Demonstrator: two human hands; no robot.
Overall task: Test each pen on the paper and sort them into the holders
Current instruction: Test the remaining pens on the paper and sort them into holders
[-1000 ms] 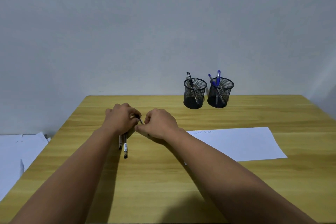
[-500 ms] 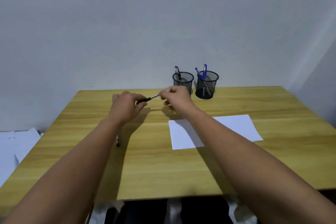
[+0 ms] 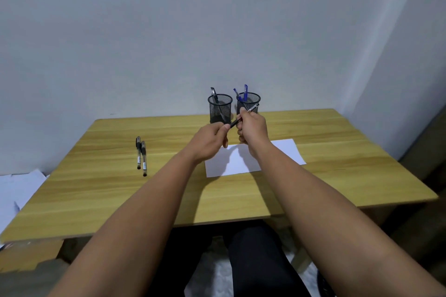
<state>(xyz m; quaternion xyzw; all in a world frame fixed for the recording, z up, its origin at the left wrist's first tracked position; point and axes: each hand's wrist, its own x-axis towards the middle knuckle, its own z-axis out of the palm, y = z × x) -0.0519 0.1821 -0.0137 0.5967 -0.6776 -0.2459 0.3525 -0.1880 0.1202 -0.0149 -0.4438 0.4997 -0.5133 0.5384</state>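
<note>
We hold slim black-capped pen (image 3: 241,117) between both hands above white paper sheet (image 3: 284,152). Left hand (image 3: 210,142) pinches cap end, right hand (image 3: 252,129) grips barrel. Long axis runs up-right toward right black mesh holder (image 3: 253,100). Paper directly below (right hand nearer). Barrel label unreadable.

Head-worn view, forward and down over table (image 3: 337,176), perhaps seated.

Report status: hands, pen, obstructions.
Left hand pinches the pen's black end; right hand grips its barrel, above the paper. Nothing in the way.
</note>
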